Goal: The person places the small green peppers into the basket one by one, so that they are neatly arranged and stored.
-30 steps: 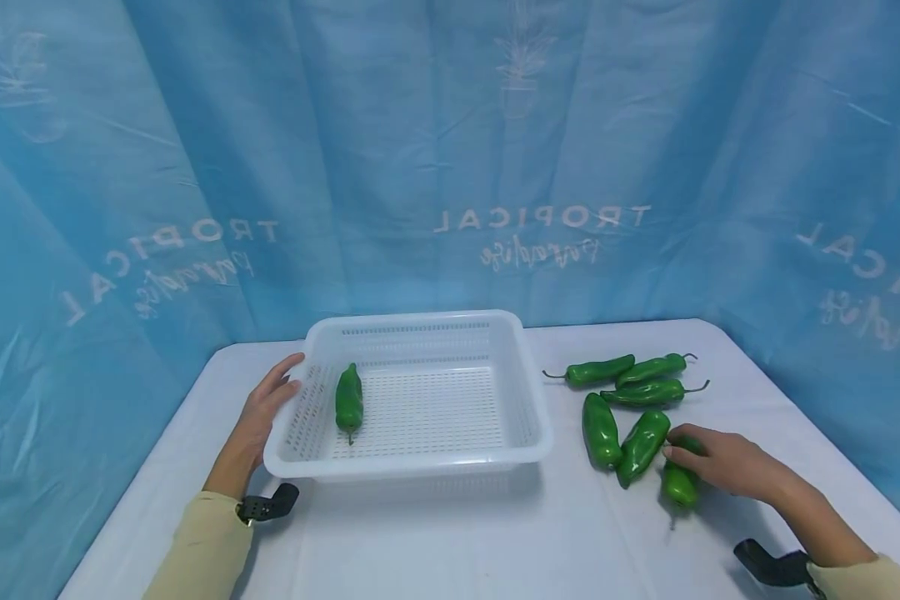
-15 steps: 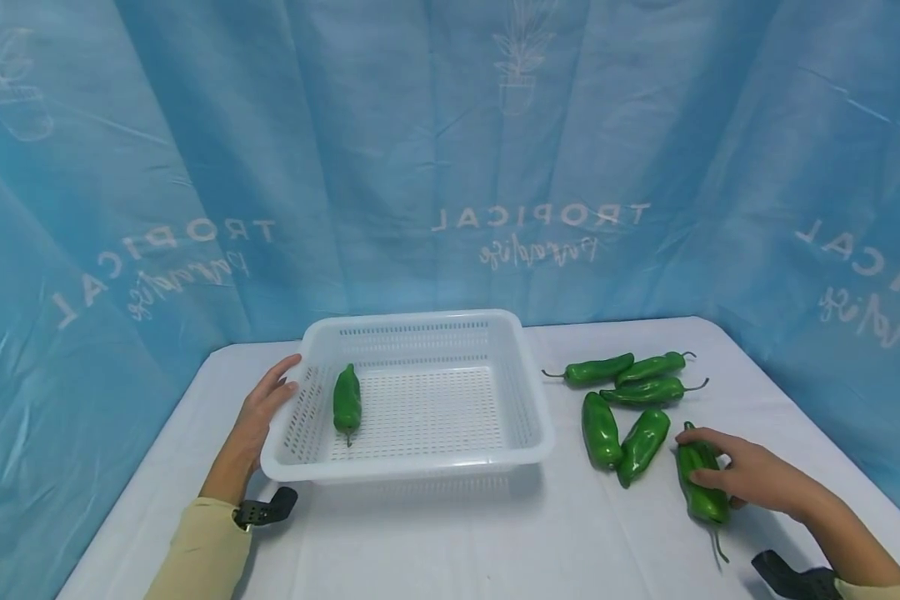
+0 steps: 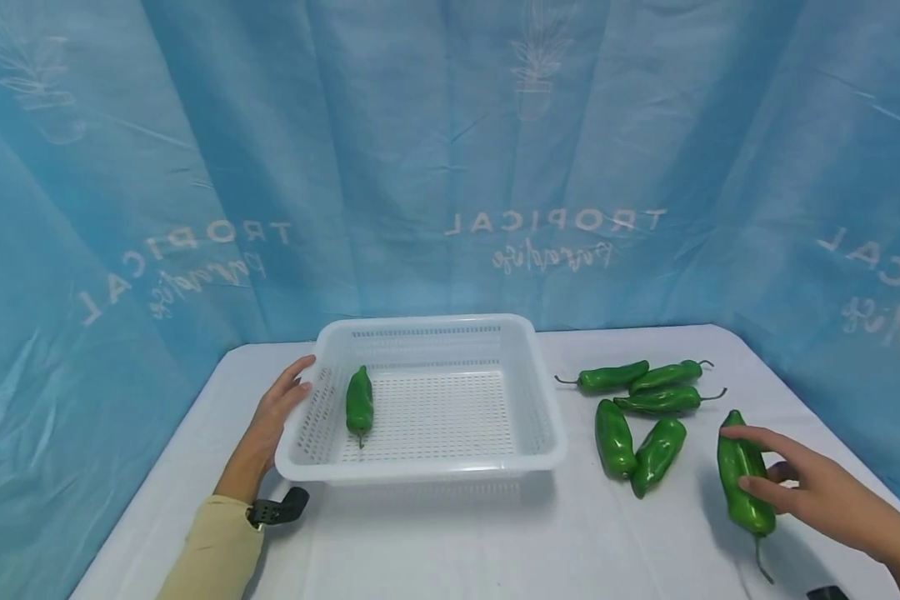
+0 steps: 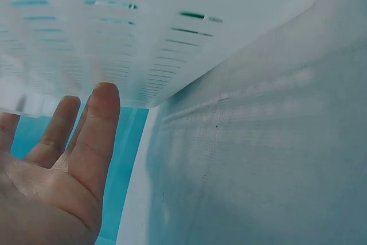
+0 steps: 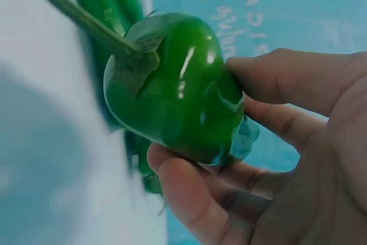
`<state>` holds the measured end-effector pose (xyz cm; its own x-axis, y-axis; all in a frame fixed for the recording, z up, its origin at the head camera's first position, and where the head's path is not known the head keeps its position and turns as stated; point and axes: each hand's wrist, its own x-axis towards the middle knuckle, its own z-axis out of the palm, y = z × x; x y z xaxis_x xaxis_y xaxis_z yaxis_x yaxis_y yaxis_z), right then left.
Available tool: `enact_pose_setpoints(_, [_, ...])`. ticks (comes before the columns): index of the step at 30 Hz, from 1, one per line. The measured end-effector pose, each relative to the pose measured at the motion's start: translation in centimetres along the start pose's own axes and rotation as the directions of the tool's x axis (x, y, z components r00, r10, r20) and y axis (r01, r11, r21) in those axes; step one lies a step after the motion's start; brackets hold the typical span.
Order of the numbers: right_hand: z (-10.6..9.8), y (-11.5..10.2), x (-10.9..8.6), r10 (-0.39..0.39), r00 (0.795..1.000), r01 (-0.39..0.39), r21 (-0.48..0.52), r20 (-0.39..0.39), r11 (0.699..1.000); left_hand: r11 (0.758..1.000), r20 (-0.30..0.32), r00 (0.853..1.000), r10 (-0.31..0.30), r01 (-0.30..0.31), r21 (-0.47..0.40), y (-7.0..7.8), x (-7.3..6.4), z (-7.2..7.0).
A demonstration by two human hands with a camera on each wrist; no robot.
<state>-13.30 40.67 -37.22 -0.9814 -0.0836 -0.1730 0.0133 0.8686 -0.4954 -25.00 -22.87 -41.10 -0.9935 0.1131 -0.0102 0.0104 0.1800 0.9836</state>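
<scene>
My right hand point(image 3: 813, 492) pinches a glossy green chili pepper point(image 3: 737, 467) between thumb and fingers. The pepper's curved stem points toward me, and a shadow falls on the cloth to its left. In the right wrist view, the pepper point(image 5: 178, 84) shows its stem end, with the thumb on one side and fingers beneath. My left hand point(image 3: 273, 412) touches the left rim of a white perforated plastic basket point(image 3: 420, 471), its fingers extended. In the left wrist view, the thumb point(image 4: 97, 136) lies against the slotted basket wall. One green pepper point(image 3: 359, 404) lies inside, toward the left.
Two plump green peppers point(image 3: 615, 437) lie side by side between the basket and my right hand. Behind them are several slimmer peppers point(image 3: 660, 400) in a loose group. A white cloth point(image 3: 450, 542) covers the table; a blue printed curtain point(image 3: 390, 167) hangs behind.
My right hand has drawn its pepper rightward, away from the two plump peppers, and lifted it. The left hand stays at the basket rim. The head view has shifted slightly.
</scene>
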Motion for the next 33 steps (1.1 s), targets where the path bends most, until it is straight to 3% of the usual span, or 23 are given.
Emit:
enact_pose_setpoints(7, [-1.2,-1.8,-0.1,-0.084,0.992,0.071,-0.125,-0.096,0.99,0.995,0.04,0.999,0.012,-0.008,-0.1,-0.1,0.3,0.3])
enact_pose_setpoints(13, [-1.8,-4.2,0.9,-0.218,0.969,0.197,-0.17,-0.114,0.965,0.997,0.018,1.0,0.005,-0.003,-0.083,-0.1,0.2,0.1])
enact_pose_setpoints(18, [-2.3,-6.3,1.8,-0.34,0.936,0.313,-0.228,-0.089,0.922,0.998,0.0,1.0,-0.008,0.008,-0.068,0.0,0.0,0.0])
enact_pose_setpoints(23, [-3.6,-8.2,1.6,-0.374,0.926,0.339,-0.321,-0.053,0.884,0.998,0.016,1.0,-0.004,0.005,-0.065,0.1,0.7,0.7])
enact_pose_setpoints(30, [-5.4,-12.8,2.6,-0.503,0.864,0.45,-0.403,-0.029,0.797,0.999,0.009,1.0,-0.008,0.008,-0.031,0.1,0.1,0.1])
enact_pose_setpoints(33, [-5.5,-14.9,3.4,-0.507,0.862,0.471,-0.399,0.017,0.787,0.999,0.016,1.0,0.005,-0.004,-0.035,0.0,0.2,0.0])
